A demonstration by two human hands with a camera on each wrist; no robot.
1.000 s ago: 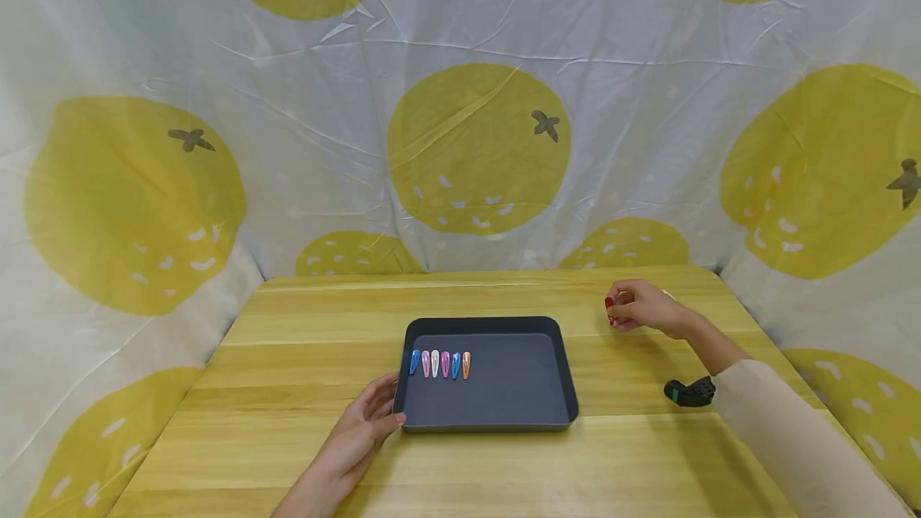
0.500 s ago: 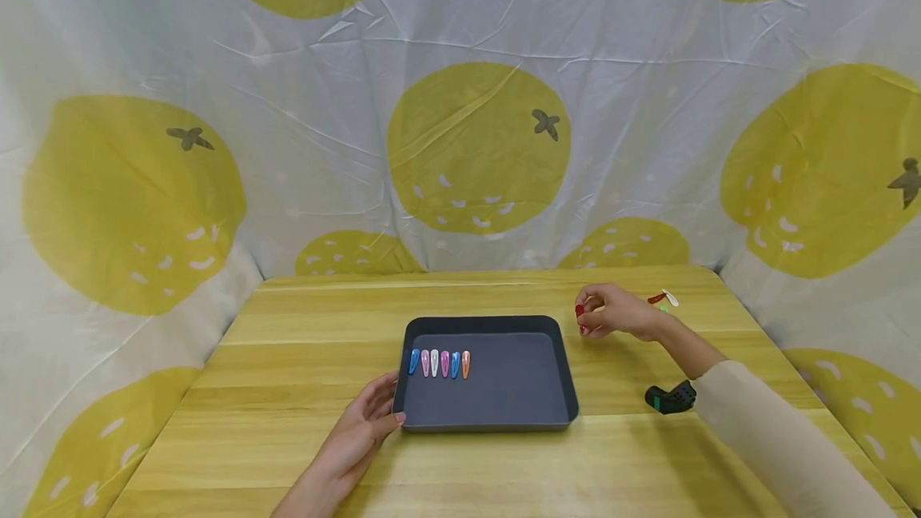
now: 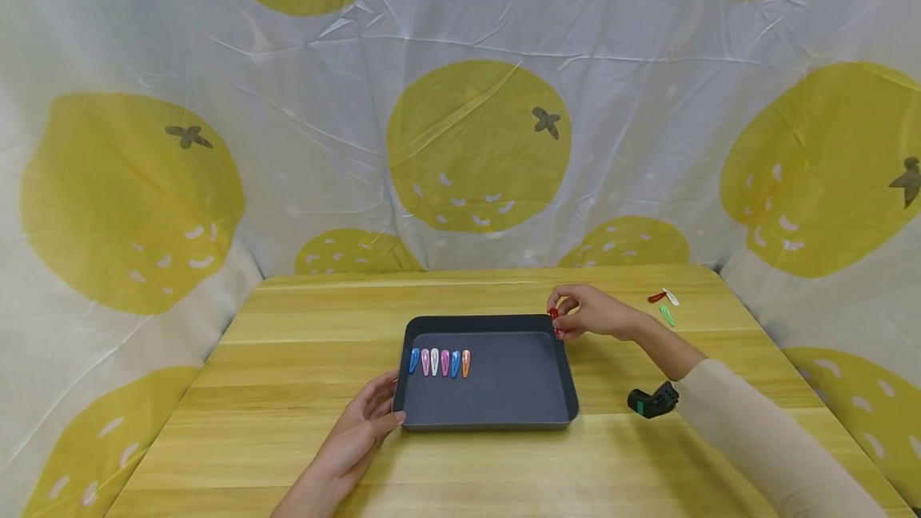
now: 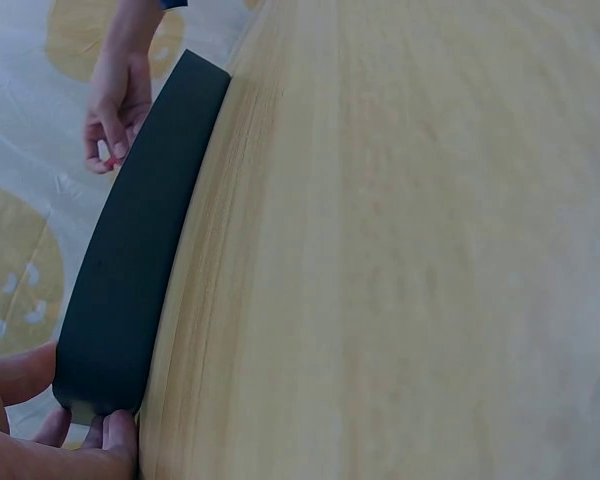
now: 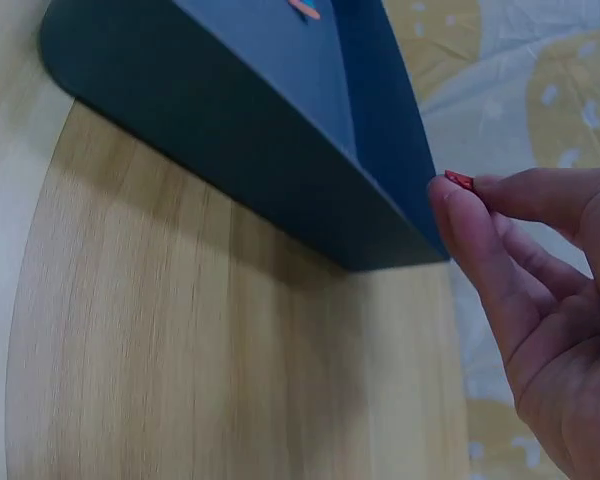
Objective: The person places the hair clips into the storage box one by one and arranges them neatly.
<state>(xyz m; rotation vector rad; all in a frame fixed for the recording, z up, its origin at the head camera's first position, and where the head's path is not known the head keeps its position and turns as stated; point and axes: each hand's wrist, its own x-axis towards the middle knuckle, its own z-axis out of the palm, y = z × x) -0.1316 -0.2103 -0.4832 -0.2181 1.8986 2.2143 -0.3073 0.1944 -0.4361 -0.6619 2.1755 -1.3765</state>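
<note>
In the head view, my left hand [image 3: 360, 432] grips the near left corner of a dark grey tray [image 3: 514, 386], thumb at the rim. The left wrist view shows its fingers [image 4: 120, 432] low against the tray's outer wall [image 4: 130, 240]. My right hand [image 3: 596, 312] pinches a red hair clip [image 3: 555, 324] between thumb and fingertips, over the tray's far right corner. Close up in the right wrist view, only the end of the red clip [image 5: 460, 181] shows. Inside the tray's left half, several snap hair clips [image 3: 435, 363] lie in a row: blue, pink, white, magenta, blue, orange.
Toward the back right of the wooden table [image 3: 288, 374] lie a dark red clip [image 3: 656, 297], a white clip [image 3: 671, 296] and a green clip [image 3: 667, 316]. A black device [image 3: 653, 400] hangs at the right wrist. A lemon-print curtain [image 3: 324, 142] stands behind the table.
My right hand has carried the red hair clip leftward from the table's right side to the tray's far right corner, uncovering the clips behind it. The left hand and tray have stayed put.
</note>
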